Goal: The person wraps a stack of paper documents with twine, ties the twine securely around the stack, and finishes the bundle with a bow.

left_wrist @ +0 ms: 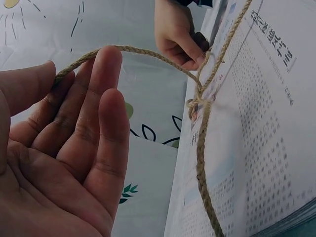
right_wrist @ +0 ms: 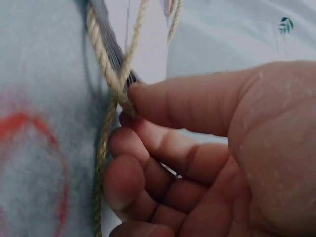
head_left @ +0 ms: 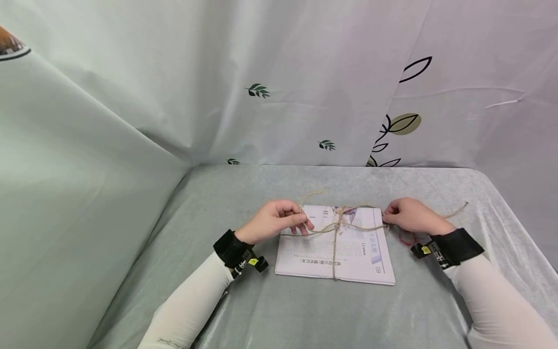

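paper stack (head_left: 305, 259): sits wrapped in twine (head_left: 334, 252) on the table (head_left: 244, 300), between 2 hands
left hand (head_left: 276, 220): pinches twine, other fingers loosely extended
right hand (head_left: 410, 215): pinches twine at the stack's right edge
strand (head_left: 361, 228): runs left to right, its crossing (head_left: 338, 225) nearer the left fingers

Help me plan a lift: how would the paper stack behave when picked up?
The paper stack would probably bend somewhat, being thin layered sheets. The twine crossing it both ways may limit fanning. Lying flat on the tabletop, it seems unlikely to roll.
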`<state>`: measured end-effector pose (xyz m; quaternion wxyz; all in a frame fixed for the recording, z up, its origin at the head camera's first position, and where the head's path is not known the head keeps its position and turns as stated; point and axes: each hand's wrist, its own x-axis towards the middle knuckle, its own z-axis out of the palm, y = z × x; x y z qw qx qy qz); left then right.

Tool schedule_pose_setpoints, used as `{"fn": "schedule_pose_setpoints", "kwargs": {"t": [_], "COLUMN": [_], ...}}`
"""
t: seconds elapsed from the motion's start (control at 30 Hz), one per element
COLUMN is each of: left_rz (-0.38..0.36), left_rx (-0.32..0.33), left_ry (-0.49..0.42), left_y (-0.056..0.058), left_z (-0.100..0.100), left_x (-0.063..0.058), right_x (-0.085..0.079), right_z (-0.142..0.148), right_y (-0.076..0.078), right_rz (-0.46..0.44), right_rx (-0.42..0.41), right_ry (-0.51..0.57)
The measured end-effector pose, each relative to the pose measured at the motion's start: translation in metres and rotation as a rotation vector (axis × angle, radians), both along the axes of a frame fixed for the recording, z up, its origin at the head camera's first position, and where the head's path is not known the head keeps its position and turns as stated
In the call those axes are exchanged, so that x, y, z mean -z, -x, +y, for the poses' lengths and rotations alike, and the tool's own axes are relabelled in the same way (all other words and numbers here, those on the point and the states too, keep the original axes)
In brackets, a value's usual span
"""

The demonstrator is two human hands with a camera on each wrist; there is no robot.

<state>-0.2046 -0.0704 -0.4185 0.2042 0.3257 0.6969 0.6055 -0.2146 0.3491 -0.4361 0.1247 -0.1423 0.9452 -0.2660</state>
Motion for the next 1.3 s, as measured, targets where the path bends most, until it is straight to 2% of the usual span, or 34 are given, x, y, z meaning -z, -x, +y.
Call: {"fn": "schedule_pose_setpoints", "kwargs": {"t": [0.2,0.27,0.37,0.47,0.63,0.77,0.87,1.0,1.13,1.2,1.3], "left_rz": [-0.023,-0.037,-0.058,-0.071,-0.075,-0.066,-0.072,-0.096,-0.120,-0.125,-0.140], "left_rx": [-0.004,-0.010,-0.014,-0.006,0.045,0.110,0.161,0.231,0.298,0.294,0.221], "left_ry": [0.022,0.022,0.020,0.027,0.044,0.052,0.075,0.147,0.255,0.320,0.414], "left_y": [0.003,0.004,0.005,0.006,0.007,0.008,0.010,0.013,0.020,0.024,0.032], "left_z": [-0.001,-0.002,-0.003,-0.006,-0.012,-0.018,-0.024,-0.037,-0.054,-0.063,-0.074], "left_x": [0.003,0.004,0.004,0.002,-0.004,-0.008,-0.011,-0.016,-0.020,-0.020,-0.017], "right_x": [-0.001,-0.002,-0.003,-0.005,-0.007,-0.006,-0.007,-0.009,-0.011,-0.011,-0.011], "right_z": [0.002,0.003,0.002,0.000,0.007,0.013,0.015,0.019,0.022,0.023,0.024], "right_y": [0.000,-0.001,-0.002,-0.004,-0.005,-0.008,-0.009,-0.010,-0.009,-0.009,-0.009], "right_rz": [0.002,0.009,0.010,-0.027,-0.091,-0.180,-0.202,-0.118,-0.093,-0.100,-0.104], "right_rx": [0.079,0.083,0.031,-0.043,-0.119,-0.099,-0.093,-0.116,-0.112,-0.109,-0.107], "right_ry": [0.092,0.116,0.132,0.144,0.123,0.113,0.078,-0.028,-0.086,-0.097,-0.106]}}
